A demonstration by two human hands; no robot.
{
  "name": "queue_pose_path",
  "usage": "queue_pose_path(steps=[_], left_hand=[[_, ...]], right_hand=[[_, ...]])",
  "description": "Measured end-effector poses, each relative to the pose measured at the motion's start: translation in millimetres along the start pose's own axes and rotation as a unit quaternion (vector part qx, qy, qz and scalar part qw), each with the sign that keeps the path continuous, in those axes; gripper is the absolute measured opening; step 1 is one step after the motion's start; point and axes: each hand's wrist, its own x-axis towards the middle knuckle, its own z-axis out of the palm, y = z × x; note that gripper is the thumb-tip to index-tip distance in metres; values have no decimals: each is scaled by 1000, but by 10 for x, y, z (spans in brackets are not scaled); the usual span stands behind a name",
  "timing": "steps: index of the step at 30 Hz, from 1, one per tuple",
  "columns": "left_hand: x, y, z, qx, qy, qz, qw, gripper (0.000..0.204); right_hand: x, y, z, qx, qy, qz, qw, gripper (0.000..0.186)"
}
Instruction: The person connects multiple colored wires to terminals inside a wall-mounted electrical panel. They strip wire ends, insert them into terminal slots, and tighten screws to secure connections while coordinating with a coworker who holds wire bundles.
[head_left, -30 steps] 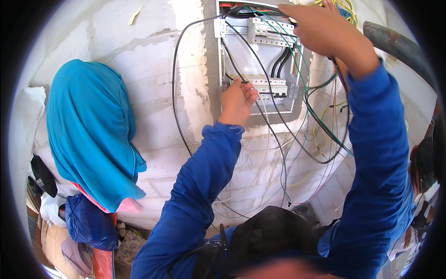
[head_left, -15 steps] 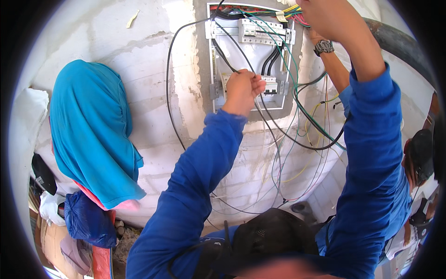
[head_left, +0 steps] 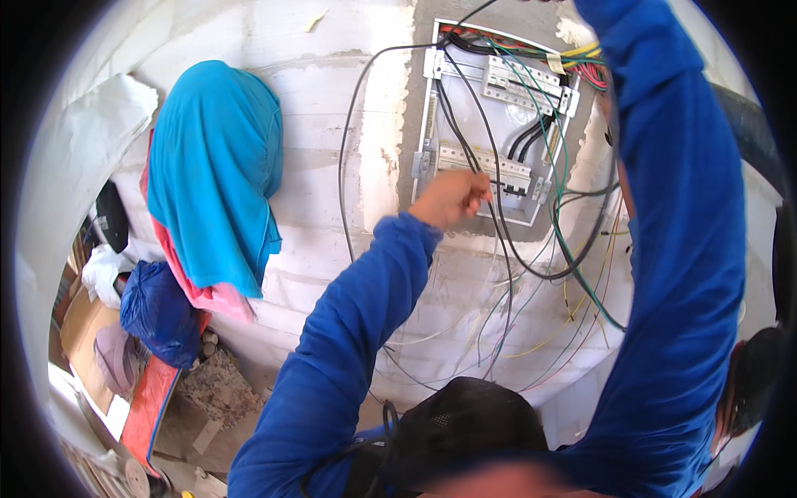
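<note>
My left hand [head_left: 457,199] is closed at the lower part of the electrical panel box [head_left: 531,217], with its curled fingers against a black cable [head_left: 501,224] that runs down past them. The lower row of breakers [head_left: 519,176] sits just behind the fingertips. My right arm [head_left: 681,158], in a blue sleeve, reaches up past the top edge, and its hand is out of the picture. Another row of breakers [head_left: 523,83] is fixed higher in the box. Black and green wires cross in front of the box.
Loose thin wires [head_left: 573,311] hang below the box. A turquoise cloth [head_left: 212,174] hangs on the wall at left, above a blue plastic bag [head_left: 158,311]. Part of another arm [head_left: 626,195] shows behind my right sleeve. A dark cap-like shape [head_left: 473,419] is at bottom.
The view has shifted, so the box and cloth sit further right. My left hand has moved lower on the box. My right hand has gone out past the top edge.
</note>
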Motion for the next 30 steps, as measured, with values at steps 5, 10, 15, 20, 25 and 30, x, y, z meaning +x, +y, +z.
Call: queue_pose_path(steps=[5, 10, 15, 20, 25, 30], left_hand=[[-626, -663, 343, -48, -68, -7, 997, 32], [-1497, -1224, 452, -37, 13, -3, 999, 35], [-1944, -1192, 114, -54, 82, -12, 995, 35], [-2003, -1242, -113, -109, 71, 7, 991, 33], [-1773, -1368, -224, -76, -26, 3, 997, 43], [-1662, -1576, 52, 82, -205, -29, 975, 50]], right_hand=[[583, -507, 947, 132, 103, -104, 980, 29], [641, -968, 1586, 279, 99, -52, 954, 35], [-715, -936, 2020, 872, -7, -112, 476, 94], [-1773, -1271, 2375, 823, 192, 58, 531, 49], [-1667, -303, 2210, 479, 341, 105, 802, 40], [-227, 231, 1616, 358, 241, -46, 901, 37]])
